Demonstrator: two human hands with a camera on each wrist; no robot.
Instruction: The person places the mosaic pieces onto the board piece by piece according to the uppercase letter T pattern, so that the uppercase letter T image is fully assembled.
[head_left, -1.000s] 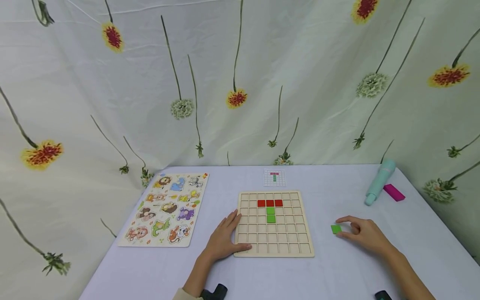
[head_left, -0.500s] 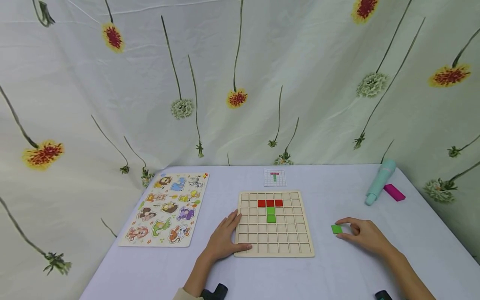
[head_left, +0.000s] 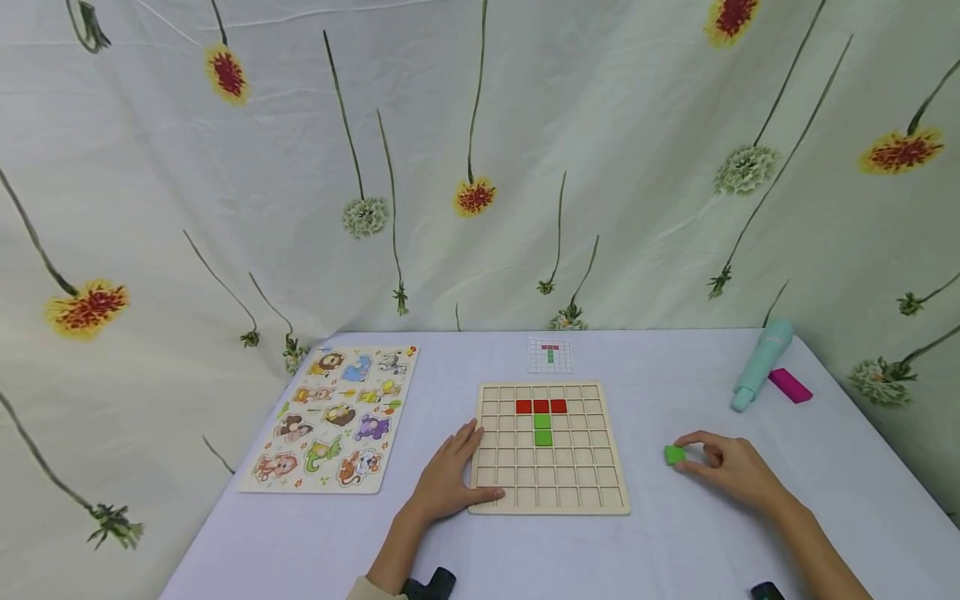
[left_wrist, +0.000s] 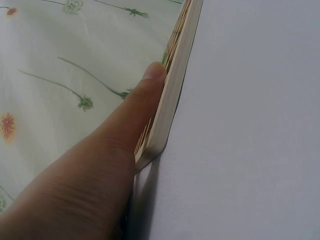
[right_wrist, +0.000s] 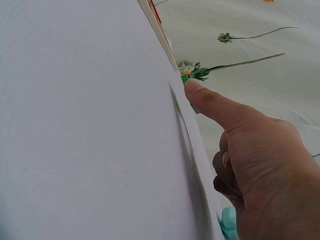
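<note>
A green square block [head_left: 672,455] is pinched between the thumb and index finger of my right hand [head_left: 731,471], to the right of the wooden grid board [head_left: 585,479]. In the right wrist view the thumb [right_wrist: 212,102] covers most of the block. My left hand [head_left: 447,475] rests along the board's left side, fingers extended, with its thumb [left_wrist: 152,82] over the front-left edge. On the board, three red squares [head_left: 541,407] form a row, and two green squares [head_left: 542,429] run down from the middle one.
Behind the board lies a small grid card [head_left: 551,356] with a red and green T pattern. An animal puzzle board [head_left: 345,450] is at the left. A teal microphone-shaped object [head_left: 761,367] and a magenta block [head_left: 791,385] lie at the back right.
The green block has tilted in my right fingers, so it looks more like a cube than a flat square. My left hand and the board have stayed still.
</note>
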